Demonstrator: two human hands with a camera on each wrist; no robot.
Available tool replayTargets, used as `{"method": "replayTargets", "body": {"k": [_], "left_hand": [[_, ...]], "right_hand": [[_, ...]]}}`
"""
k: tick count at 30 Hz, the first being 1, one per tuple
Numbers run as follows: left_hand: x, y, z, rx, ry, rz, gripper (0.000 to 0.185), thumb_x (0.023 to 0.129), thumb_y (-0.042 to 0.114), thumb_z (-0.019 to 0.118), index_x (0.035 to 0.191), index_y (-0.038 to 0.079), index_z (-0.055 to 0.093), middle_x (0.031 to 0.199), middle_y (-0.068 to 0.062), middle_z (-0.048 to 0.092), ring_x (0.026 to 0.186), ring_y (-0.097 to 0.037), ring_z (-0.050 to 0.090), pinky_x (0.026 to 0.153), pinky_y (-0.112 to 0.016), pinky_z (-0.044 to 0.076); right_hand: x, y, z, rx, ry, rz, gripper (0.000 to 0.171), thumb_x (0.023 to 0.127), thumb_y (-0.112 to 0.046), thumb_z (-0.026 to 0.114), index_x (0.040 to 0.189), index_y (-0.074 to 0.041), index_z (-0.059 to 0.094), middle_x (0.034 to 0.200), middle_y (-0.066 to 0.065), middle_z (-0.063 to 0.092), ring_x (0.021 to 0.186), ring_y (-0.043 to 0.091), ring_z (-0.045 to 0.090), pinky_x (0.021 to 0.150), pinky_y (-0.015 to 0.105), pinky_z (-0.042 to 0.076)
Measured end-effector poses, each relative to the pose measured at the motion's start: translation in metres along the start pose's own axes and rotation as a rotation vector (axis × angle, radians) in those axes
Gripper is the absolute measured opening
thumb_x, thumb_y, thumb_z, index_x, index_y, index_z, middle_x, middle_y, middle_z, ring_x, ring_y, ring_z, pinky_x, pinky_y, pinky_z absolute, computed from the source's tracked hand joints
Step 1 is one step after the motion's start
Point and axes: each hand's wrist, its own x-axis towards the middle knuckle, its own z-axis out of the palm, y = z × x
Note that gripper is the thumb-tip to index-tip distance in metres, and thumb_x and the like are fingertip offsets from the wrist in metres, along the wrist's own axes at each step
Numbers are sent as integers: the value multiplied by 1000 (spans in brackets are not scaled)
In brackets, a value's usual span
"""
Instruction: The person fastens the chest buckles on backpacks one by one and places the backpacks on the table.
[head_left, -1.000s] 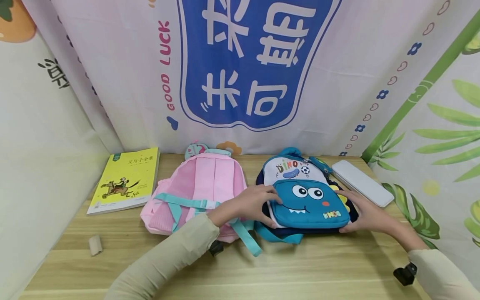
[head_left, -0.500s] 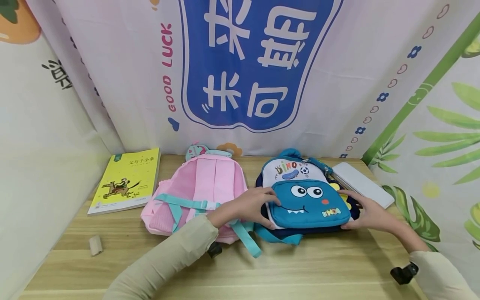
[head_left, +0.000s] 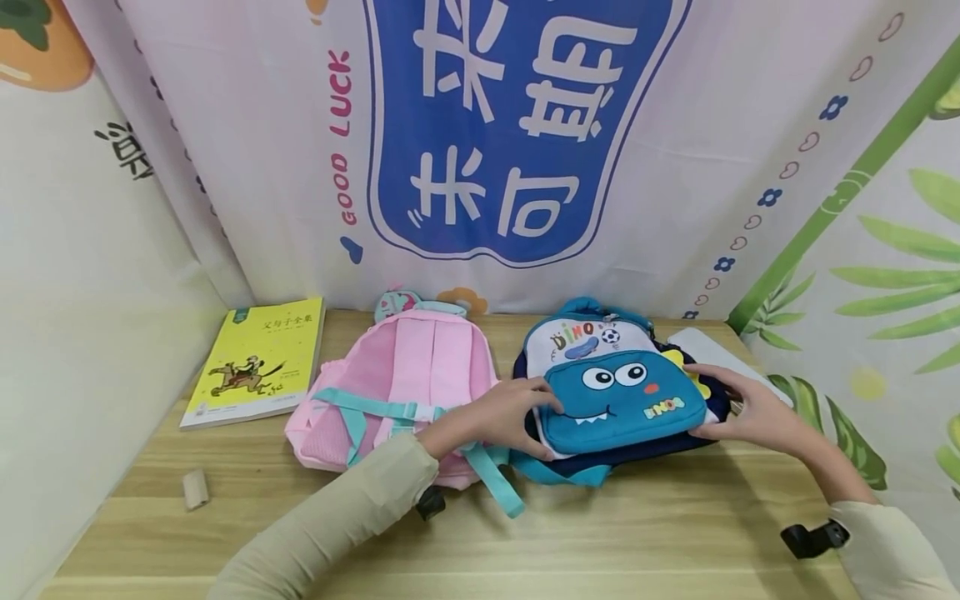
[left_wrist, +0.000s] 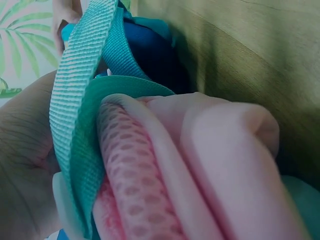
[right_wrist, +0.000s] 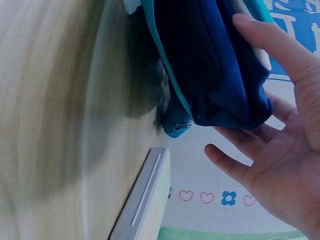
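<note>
A blue dinosaur backpack [head_left: 592,396] lies face up at the right of the table, its right side tilted up. My right hand [head_left: 750,412] grips that side, thumb at the lower corner and fingers at the yellow spikes. In the right wrist view, the thumb lies along the navy side panel and the fingers reach behind it. My left hand [head_left: 510,417] holds the left edge of the pocket, fingertips on its front and thumb near the bottom. A pink backpack [head_left: 427,358] lies straps up beneath the left forearm. Its turquoise strap [left_wrist: 80,100] partly hides the left hand in the left wrist view.
A white flat case [right_wrist: 150,195] lies on the table close to the blue backpack's right side. At the far left are a yellow book [head_left: 258,354] and a small beige block [head_left: 195,489]. A printed curtain [head_left: 675,167] hangs behind.
The blue backpack's right side has risen and shifted slightly right with my right hand, covering more of the white case. My left hand stays almost in place.
</note>
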Motion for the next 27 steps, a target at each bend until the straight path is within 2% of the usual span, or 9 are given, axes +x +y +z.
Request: {"method": "replayTargets", "body": {"k": [2,4,7,9,11,19,27], "left_hand": [[0,0,0,-6,-1,1,60,84,50,81,135,22,65,143,-4,56,130,-22,53,111,-43,45],[1,0,0,-13,-2,1,60,84,49,81,134,22,65,143,-4,56,129,-22,54,110,-41,46],[2,0,0,-24,0,2,60,83,50,81,133,22,66,142,-4,56,127,-21,56,108,-38,48],[2,1,-1,-32,-2,-1,59,83,50,82,133,21,66,141,-4,57,126,-20,56,108,-37,48],[2,2,-2,-39,-5,-4,60,82,49,82,132,22,66,141,-3,58,126,-20,56,108,-36,48],[2,4,-3,-54,-18,-9,59,82,47,83,133,21,66,141,-3,58,126,-20,56,108,-37,48],[6,3,-1,-49,-4,17,60,82,49,83,133,22,65,138,-1,61,123,-17,57,106,-32,49]], "right_hand": [[0,-3,-3,10,19,-2,80,78,-26,90,147,-14,52,150,23,50,130,41,50,92,7,37],[1,-6,-4,19,44,-15,78,78,-24,89,146,-15,53,149,22,50,130,33,50,91,3,34],[2,-11,-6,50,81,-32,74,80,-20,88,145,-16,54,149,21,51,131,8,48,92,-1,32],[2,-15,-7,54,108,-44,73,80,-18,88,145,-17,55,148,21,53,125,-9,43,92,-1,31],[3,-20,-7,62,130,-32,72,79,-18,88,144,-19,56,147,19,54,120,-18,38,91,-1,32],[10,-40,-13,64,200,-73,70,79,-16,88,143,-19,59,143,18,56,115,-17,41,90,1,35],[18,-57,-21,47,240,-120,70,79,-13,88,142,-19,59,139,2,59,116,-15,44,92,2,34]]}}
